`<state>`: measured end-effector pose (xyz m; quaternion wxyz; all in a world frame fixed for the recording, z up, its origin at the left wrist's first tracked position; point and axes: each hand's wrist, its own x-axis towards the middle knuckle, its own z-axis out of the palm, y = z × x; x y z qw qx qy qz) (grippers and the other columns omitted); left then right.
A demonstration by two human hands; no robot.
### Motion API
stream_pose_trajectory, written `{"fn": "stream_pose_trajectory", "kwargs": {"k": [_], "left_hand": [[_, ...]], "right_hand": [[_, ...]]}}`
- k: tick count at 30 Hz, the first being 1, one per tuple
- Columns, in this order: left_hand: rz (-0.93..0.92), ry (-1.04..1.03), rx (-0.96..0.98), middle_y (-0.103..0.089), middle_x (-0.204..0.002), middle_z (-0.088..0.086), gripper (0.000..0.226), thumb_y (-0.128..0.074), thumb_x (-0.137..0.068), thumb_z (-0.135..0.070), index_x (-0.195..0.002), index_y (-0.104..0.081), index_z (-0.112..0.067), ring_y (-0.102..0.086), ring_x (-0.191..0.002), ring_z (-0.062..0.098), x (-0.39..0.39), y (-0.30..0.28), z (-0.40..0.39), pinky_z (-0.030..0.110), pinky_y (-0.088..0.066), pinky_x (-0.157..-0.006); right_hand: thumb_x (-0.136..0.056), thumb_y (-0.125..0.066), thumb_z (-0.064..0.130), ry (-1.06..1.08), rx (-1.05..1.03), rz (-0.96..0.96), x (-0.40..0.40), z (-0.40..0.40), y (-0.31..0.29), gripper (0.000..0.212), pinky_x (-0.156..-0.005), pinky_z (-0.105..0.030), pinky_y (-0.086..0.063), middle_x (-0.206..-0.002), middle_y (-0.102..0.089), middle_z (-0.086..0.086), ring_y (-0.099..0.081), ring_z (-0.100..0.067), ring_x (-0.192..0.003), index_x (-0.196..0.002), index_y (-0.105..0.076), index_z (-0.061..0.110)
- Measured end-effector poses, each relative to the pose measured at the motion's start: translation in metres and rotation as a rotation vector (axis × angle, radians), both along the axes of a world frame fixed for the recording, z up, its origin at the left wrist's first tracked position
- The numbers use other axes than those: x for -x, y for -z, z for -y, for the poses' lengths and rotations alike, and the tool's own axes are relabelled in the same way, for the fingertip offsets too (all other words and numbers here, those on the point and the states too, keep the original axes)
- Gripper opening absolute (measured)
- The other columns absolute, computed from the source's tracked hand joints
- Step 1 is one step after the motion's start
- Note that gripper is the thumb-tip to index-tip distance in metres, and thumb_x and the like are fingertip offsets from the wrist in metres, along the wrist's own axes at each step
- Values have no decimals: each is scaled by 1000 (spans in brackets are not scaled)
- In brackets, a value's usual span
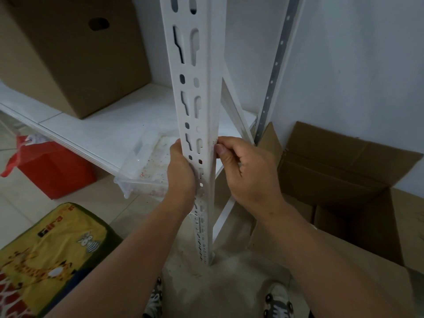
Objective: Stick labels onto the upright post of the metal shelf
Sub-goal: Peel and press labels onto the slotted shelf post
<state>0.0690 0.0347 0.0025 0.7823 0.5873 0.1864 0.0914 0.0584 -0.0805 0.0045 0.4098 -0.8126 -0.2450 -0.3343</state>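
Observation:
The white slotted upright post (207,92) of the metal shelf runs from the top of the view down to the floor in the middle. My left hand (182,173) grips the post from its left side, fingers hidden behind it. My right hand (250,173) is at the post's right edge, with thumb and curled fingers pinching at a small pale label (215,142) on that edge. The label is mostly hidden by my fingertips.
A large cardboard box (75,56) stands on the white shelf board (110,131) at left. A clear plastic tray (146,166) sits below it. A red box (52,173) and a yellow cushion (46,255) lie on the floor at left. An open cardboard box (344,180) is at right.

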Motion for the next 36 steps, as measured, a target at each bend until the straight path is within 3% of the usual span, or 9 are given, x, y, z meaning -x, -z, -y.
{"fn": "stream_pose_trajectory", "kwargs": {"k": [5, 9, 13, 16, 22, 26, 28, 32, 36], "left_hand": [[2, -11, 0, -55, -49, -9, 54, -31, -98, -38, -51, -55, -27, -53, -51, 10, 0, 0, 1, 28, -43, -60], [16, -28, 7, -54, -51, -8, 50, -32, -97, -37, -54, -53, -25, -52, -51, 9, 1, 1, 3, 27, -44, -61], [25, -25, 28, -54, -52, -7, 53, -32, -97, -38, -50, -54, -27, -52, -51, 9, 0, 2, 4, 28, -44, -62], [21, -29, 34, -55, -53, -7, 49, -32, -96, -39, -54, -54, -26, -54, -54, 10, 0, 3, 5, 29, -45, -64], [32, -52, 43, -57, -56, -6, 50, -32, -95, -39, -54, -57, -27, -56, -59, 13, -1, 3, 6, 33, -48, -70], [58, -65, 55, -55, -57, -4, 50, -32, -95, -37, -52, -55, -27, -54, -60, 15, -2, 5, 8, 33, -46, -67], [58, -85, 35, -56, -62, -1, 44, -32, -94, -37, -58, -55, -25, -54, -66, 20, -3, 7, 7, 36, -46, -70], [43, -120, 2, -58, -69, 0, 40, -29, -95, -36, -68, -55, -21, -56, -71, 20, -4, 10, 6, 35, -47, -73], [46, -110, -44, -61, -71, -1, 42, -27, -97, -36, -73, -57, -20, -58, -75, 19, -6, 13, 4, 37, -49, -78]], "right_hand": [[-94, -58, 16, 57, -11, 49, 3, -5, 2, 22, -69, -16, -53, -94, -74, -4, -65, -12, -83, -109, -68, 4], [-95, -58, 13, 83, -3, 75, 4, -8, 3, 19, -58, -29, -54, -86, -73, -4, -64, -11, -68, -106, -68, 3], [-94, -58, 10, 121, 6, 122, 5, -11, 3, 16, -51, -31, -49, -76, -70, -4, -59, -12, -58, -101, -69, 2], [-95, -55, 13, 144, 13, 156, 7, -12, 2, 18, -47, -27, -45, -69, -67, -4, -54, -12, -52, -96, -69, 2], [-94, -51, 17, 169, -43, 176, 10, -17, -1, 24, -50, -6, -33, -63, -64, -2, -40, -1, -52, -90, -69, 2], [-94, -52, 17, 155, -47, 148, 10, -17, 0, 22, -48, -16, -40, -65, -65, -2, -47, -6, -50, -90, -68, 2], [-96, -52, 17, 145, -64, 101, 10, -17, -1, 21, -49, -11, -39, -67, -65, 0, -47, -6, -54, -93, -69, 4], [-97, -52, 17, -10, -224, -164, 11, -8, 0, 20, -70, -22, -55, -93, -72, 5, -65, -4, -82, -108, -69, 11], [-97, -54, 17, -93, -242, -270, 11, -3, 0, 22, -82, -23, -56, -103, -67, 14, -65, -4, -96, -114, -67, 13]]}}
